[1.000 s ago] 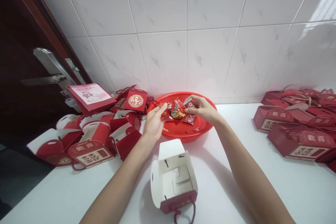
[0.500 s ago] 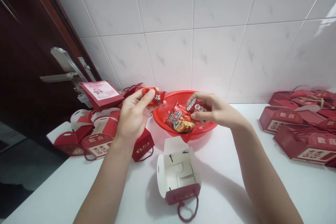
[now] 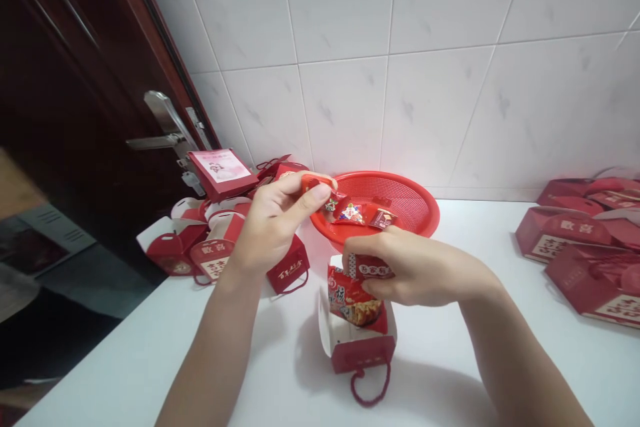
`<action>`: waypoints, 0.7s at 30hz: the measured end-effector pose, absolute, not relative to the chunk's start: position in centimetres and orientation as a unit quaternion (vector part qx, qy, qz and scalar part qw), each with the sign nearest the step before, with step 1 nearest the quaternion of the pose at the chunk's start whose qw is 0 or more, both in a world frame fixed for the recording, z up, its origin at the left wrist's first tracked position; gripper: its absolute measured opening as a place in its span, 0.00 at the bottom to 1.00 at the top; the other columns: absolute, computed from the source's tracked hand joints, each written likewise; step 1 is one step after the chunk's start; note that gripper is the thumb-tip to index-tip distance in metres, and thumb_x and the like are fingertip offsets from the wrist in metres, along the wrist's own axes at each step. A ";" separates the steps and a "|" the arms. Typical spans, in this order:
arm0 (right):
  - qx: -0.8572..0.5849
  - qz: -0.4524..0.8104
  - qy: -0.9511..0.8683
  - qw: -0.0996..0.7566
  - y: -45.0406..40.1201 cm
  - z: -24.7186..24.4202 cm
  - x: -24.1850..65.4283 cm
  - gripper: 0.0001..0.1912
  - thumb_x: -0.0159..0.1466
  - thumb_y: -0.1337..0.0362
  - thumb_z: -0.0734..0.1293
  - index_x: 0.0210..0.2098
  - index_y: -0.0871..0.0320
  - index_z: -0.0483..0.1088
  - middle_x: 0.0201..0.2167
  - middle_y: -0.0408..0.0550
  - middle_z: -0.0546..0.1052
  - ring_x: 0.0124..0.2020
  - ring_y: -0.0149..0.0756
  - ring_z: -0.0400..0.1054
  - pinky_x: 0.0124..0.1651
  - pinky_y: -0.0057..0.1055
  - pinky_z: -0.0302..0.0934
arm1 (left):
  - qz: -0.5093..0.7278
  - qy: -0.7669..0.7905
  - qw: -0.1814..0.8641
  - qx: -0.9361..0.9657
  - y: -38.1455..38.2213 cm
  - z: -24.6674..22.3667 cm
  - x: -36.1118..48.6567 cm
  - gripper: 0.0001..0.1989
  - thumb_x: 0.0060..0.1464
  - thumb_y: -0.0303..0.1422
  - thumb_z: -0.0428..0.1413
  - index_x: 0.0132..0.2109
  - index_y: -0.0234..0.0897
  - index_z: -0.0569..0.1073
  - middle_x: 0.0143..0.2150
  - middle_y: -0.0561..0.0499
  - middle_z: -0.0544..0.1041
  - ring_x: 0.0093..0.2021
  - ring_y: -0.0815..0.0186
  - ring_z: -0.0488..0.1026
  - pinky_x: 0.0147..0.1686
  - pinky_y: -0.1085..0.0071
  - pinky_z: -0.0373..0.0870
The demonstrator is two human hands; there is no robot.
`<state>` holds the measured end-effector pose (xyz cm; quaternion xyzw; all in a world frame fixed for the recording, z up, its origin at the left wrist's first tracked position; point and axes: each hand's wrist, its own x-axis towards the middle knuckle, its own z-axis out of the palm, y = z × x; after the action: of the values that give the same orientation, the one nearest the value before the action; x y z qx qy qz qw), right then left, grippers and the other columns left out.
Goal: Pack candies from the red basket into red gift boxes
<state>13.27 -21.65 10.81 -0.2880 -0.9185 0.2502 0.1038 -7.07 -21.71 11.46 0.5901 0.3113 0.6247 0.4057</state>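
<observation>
Over the left rim of a red plastic basket (image 3: 415,197), my left hand (image 3: 280,220) pinches small red wrapped candies (image 3: 333,199). My right hand (image 3: 415,267) is closed on a red snack packet (image 3: 357,300) with a food picture, together with a darker red packet (image 3: 370,267). Both packets are at the opening of a small red and white box (image 3: 363,353), which stands open on the table with its cord handle toward me. Inside the basket lie a few small packets (image 3: 350,213). The packets and my hand hide the inside of the box.
Several red gift boxes (image 3: 213,257) are grouped at the left of the white table (image 3: 280,373), and more closed ones (image 3: 590,280) at the right. Behind are a tiled wall and a dark door with a metal handle (image 3: 155,141). A person's dark clothing shows at lower left.
My right hand has moved from the basket down toward me, bringing the packets to the open box. My left hand still holds its candies. The view has shifted slightly left.
</observation>
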 end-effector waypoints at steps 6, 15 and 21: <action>-0.280 0.256 -0.925 0.028 -21.4 10.5 12.6 0.09 0.57 0.74 0.65 0.32 0.56 0.61 0.24 0.39 0.67 0.23 0.28 0.56 0.24 0.28 0.45 | 0.608 0.326 0.452 0.566 -22.8 12.0 -7.8 0.05 0.47 0.27 0.68 0.34 0.34 0.82 0.29 0.48 0.78 0.30 0.62 0.75 0.31 0.70 0.72; -0.253 0.296 -0.915 0.104 -20.4 10.0 12.7 0.06 0.60 0.72 0.66 0.33 0.57 0.63 0.29 0.41 0.69 0.27 0.29 0.60 0.27 0.26 0.53 | 0.546 0.355 0.470 0.596 -23.6 12.9 -7.6 0.05 0.44 0.25 0.69 0.32 0.36 0.82 0.27 0.49 0.79 0.29 0.61 0.76 0.30 0.71 0.72; -0.234 0.367 -0.888 0.147 -20.1 10.3 12.9 0.06 0.62 0.74 0.63 0.37 0.59 0.66 0.27 0.40 0.71 0.26 0.28 0.63 0.28 0.26 0.57 | 0.480 0.377 0.399 0.685 -24.1 13.1 -8.0 0.07 0.40 0.28 0.71 0.28 0.39 0.81 0.24 0.51 0.77 0.25 0.64 0.74 0.24 0.74 0.70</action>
<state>12.93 -20.11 10.30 -0.2339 -0.8884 0.3666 0.1474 -8.00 -24.13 13.14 0.6847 0.3769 0.4798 0.3988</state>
